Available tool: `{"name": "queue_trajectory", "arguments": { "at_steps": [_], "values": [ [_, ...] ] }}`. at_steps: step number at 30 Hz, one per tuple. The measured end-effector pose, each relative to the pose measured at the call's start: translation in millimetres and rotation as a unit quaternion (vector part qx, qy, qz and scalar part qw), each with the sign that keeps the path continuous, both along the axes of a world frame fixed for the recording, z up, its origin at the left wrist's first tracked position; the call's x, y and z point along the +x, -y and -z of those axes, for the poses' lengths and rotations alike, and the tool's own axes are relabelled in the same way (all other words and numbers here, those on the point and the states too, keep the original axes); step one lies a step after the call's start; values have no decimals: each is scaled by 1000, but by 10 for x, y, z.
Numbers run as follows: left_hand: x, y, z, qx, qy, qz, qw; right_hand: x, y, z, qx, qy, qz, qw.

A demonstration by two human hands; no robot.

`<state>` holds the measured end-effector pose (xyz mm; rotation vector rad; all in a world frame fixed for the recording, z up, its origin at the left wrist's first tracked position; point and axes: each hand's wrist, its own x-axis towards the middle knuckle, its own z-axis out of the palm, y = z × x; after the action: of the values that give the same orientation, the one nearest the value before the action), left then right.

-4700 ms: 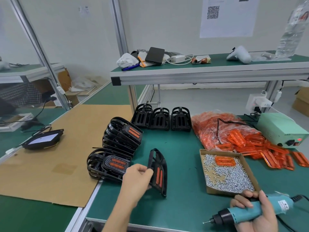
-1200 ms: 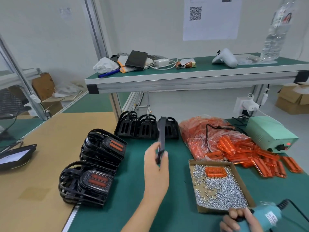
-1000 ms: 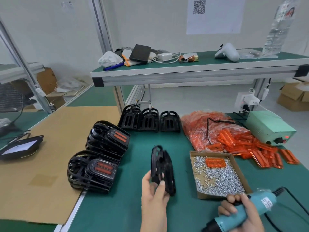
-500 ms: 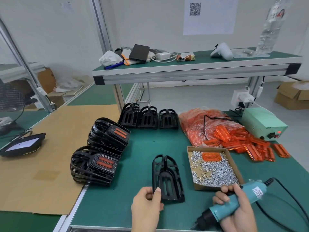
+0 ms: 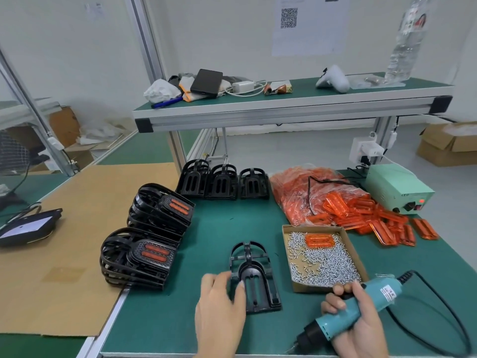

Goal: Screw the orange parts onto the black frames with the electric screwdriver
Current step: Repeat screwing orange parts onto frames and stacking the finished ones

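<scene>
- Hands first: your left hand point(image 5: 219, 313) rests on the near left side of the empty black frame point(image 5: 254, 277), fingertips on its edge; motion blur hides whether the fingers are curled round it or only pressing, so I cannot tell how firmly it is held.
- Your right hand point(image 5: 358, 319) is wrapped round the teal electric screwdriver point(image 5: 346, 311), with the bit end angled down and towards you, away from the work.
- The frame lies flat on the green bench point(image 5: 232, 223) between your hands, touching the left and well apart from the right. Its long axis runs straight away from you, the arched end far, the squared end near.
- The relation that matters, in my judgement: this frame has no orange part in it yet. The nearest one lies on the screws in the cardboard tray point(image 5: 358, 257), just right of the frame and beyond your right hand.
- That orange part point(image 5: 320, 240) sits at the tray's far end. Your right hand is nearer, but it is occupied by the tool, so the left would probably have to cross over the frame.
- Further right lie the loose orange parts point(image 5: 382, 220) and their bag point(image 5: 299, 192).
- To the left stand two stacks of finished frames point(image 5: 149, 236); beyond, three bare frames point(image 5: 223, 182) stand in a row.
</scene>
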<state>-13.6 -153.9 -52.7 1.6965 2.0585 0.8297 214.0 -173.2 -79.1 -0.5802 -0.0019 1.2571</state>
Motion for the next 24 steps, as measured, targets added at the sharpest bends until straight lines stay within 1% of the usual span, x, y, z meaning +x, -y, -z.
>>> {"name": "queue_trajectory", "arguments": {
  "at_steps": [2,4,5,7,10,14,16,18,20,21,22,24],
  "values": [
    [177,-154,-117,75,12,71,995,-12,14,-38,0,-2,-3,1000],
    [461,-378,-242,129,25,174,976,-20,33,-89,-1,-2,-10,1000],
    [631,-512,-302,139,19,225,964,-26,42,-114,-1,1,-14,1000],
    [992,-791,-394,137,-20,310,941,-34,51,-137,-3,4,-16,1000],
    [1468,-1130,-436,106,-102,376,915,-38,55,-156,-2,6,-17,1000],
    [1783,-1351,-331,37,-275,379,883,-23,48,-164,-4,7,-22,1000],
    [1832,-1366,-234,25,-316,371,873,-29,40,-167,-8,8,-22,1000],
    [1847,-1365,-147,45,-332,366,868,-33,36,-168,-10,7,-19,1000],
    [1822,-1362,-102,92,-338,355,867,-34,35,-161,-9,7,-16,1000],
    [1795,-1352,-105,113,-326,348,872,-27,38,-155,-8,8,-15,1000],
    [1753,-1336,-125,128,-302,341,881,-22,39,-149,-7,8,-15,1000],
    [1635,-1274,-200,138,-212,339,906,-16,42,-132,-3,11,-16,1000]
  ]
}}
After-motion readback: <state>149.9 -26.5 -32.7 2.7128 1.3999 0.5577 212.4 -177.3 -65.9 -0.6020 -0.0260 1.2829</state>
